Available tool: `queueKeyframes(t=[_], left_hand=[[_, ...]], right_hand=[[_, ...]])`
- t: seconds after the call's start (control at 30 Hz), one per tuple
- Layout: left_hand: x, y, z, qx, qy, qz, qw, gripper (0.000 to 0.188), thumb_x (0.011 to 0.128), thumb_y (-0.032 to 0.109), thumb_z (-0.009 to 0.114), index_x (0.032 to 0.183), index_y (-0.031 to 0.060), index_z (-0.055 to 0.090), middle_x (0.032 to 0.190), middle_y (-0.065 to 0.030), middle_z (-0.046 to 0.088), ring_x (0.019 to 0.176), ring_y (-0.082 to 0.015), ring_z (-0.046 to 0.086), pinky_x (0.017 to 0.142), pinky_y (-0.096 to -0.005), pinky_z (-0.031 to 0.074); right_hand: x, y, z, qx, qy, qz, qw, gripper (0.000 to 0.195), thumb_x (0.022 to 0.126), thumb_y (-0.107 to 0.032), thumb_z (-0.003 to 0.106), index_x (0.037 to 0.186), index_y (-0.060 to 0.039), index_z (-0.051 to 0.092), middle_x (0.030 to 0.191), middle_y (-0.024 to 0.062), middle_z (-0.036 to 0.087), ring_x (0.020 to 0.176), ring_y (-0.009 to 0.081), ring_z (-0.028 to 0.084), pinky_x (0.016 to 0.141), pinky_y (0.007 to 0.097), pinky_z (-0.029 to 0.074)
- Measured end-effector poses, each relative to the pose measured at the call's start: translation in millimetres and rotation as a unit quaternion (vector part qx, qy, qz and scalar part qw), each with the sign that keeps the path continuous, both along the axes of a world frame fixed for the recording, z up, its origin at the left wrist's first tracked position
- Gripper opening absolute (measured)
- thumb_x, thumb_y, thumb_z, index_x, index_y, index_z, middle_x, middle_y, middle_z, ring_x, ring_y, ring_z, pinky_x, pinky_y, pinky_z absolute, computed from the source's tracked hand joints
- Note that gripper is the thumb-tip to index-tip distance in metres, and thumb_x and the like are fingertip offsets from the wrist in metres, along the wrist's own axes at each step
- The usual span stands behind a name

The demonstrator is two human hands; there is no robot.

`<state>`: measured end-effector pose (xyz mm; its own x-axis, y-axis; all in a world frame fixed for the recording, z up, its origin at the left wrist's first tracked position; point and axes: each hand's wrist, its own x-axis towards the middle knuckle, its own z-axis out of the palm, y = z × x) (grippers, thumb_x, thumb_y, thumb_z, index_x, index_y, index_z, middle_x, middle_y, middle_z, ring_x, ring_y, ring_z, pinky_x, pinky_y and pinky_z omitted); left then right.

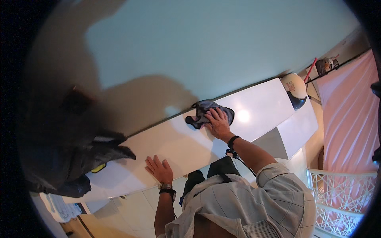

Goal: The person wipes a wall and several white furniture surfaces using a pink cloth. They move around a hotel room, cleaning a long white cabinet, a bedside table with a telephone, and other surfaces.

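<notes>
A long white tabletop [178, 145] runs along the wall before me. My right hand [219, 122] lies spread on a dark grey cloth [205, 108] with black edging, pressing it against the surface near the wall; part of the cloth is bunched to the left of my fingers. My left hand [160, 170] rests palm down near the front edge, fingers apart, with nothing in it. Left of that hand, a large black fabric item [110, 151] drapes over the table; a small yellow patch shows beneath its edge.
A cream helmet [294, 86] with a dark visor sits at the table's right end. Beyond it hangs a pink curtain [348, 119], above a white lattice rack [342, 187]. A pale blue wall [208, 50] borders the far side. Folded light cloth [64, 206] lies at lower left.
</notes>
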<state>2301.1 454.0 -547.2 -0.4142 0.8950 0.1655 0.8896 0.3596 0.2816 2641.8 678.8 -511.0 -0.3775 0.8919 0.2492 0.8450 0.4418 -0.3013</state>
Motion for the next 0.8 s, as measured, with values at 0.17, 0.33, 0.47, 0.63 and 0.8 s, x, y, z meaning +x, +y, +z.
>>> queueKeyframes(t=[0.17, 0.33, 0.47, 0.63, 0.8], left_hand=[[102, 56, 3, 0.010, 0.015, -0.162, 0.987, 0.063, 0.104, 0.035, 0.068, 0.158, 0.0050, 0.052, 0.174, -0.0309, 0.036, 0.164, -0.0523, 0.027, 0.130, -0.0752, 0.017], [223, 141, 6, 0.004, -0.005, -0.282, 0.959, 0.064, 0.105, 0.036, 0.068, 0.159, 0.0055, 0.053, 0.176, -0.0304, 0.033, 0.165, -0.0507, 0.026, 0.131, -0.0740, 0.014], [306, 206, 11, -0.024, -0.011, -0.335, 0.942, 0.067, 0.104, 0.037, 0.070, 0.162, 0.0067, 0.051, 0.177, -0.0296, 0.032, 0.166, -0.0503, 0.024, 0.133, -0.0720, 0.012], [391, 264, 24, -0.042, -0.016, -0.393, 0.919, 0.071, 0.103, 0.038, 0.071, 0.163, 0.0073, 0.050, 0.178, -0.0292, 0.031, 0.166, -0.0504, 0.022, 0.133, -0.0710, 0.011], [451, 304, 31, -0.036, -0.003, -0.442, 0.896, 0.073, 0.103, 0.039, 0.071, 0.164, 0.0078, 0.049, 0.179, -0.0291, 0.028, 0.167, -0.0503, 0.020, 0.133, -0.0713, 0.011]], right_hand=[[93, 20, 6, -0.010, 0.005, -0.051, 0.999, 0.055, 0.098, -0.039, 0.079, 0.147, -0.0177, 0.067, 0.164, 0.0137, 0.052, 0.156, 0.0453, 0.040, 0.125, 0.0658, 0.032], [186, 50, 9, 0.000, 0.028, -0.087, 0.996, 0.054, 0.099, -0.039, 0.078, 0.147, -0.0174, 0.066, 0.162, 0.0134, 0.052, 0.155, 0.0447, 0.040, 0.125, 0.0663, 0.032], [262, 75, 11, -0.002, 0.026, -0.125, 0.992, 0.053, 0.098, -0.038, 0.079, 0.146, -0.0178, 0.066, 0.162, 0.0133, 0.052, 0.154, 0.0446, 0.040, 0.124, 0.0659, 0.032], [355, 104, 16, 0.035, 0.031, -0.186, 0.982, 0.052, 0.097, -0.038, 0.078, 0.144, -0.0181, 0.067, 0.161, 0.0128, 0.053, 0.153, 0.0446, 0.041, 0.123, 0.0655, 0.032], [424, 113, 24, 0.014, 0.036, -0.276, 0.960, 0.053, 0.097, -0.038, 0.077, 0.144, -0.0165, 0.070, 0.162, 0.0129, 0.054, 0.156, 0.0442, 0.040, 0.125, 0.0665, 0.031]])
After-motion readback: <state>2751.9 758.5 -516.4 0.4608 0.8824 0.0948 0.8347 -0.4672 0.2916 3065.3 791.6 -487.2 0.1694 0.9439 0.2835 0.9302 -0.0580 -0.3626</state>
